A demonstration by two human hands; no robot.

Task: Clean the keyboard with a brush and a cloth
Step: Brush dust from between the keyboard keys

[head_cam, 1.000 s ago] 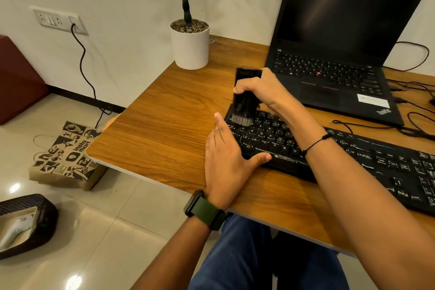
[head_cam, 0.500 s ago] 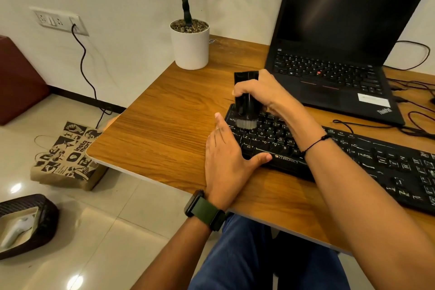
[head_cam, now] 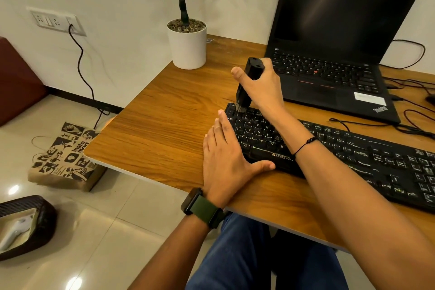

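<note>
Since before, the brush [head_cam: 249,82], gripped by the right hand [head_cam: 263,85], moved to the keyboard [head_cam: 341,148]'s far-left corner. Flat, fingers straight, the left hand [head_cam: 226,155] rests on the wooden desk [head_cam: 164,129] over pale floor tiles [head_cam: 113,231].

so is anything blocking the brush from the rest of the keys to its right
Nothing separate lies on the keyboard. The brush, gripped by the right hand, touches the top-left corner. Only that arm crosses above the keys. The left hand rests flat at the left edge, outside that path.

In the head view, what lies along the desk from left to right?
White plant pot → left hand → brush gripped by right hand → laptop; the keyboard spans below.
</note>
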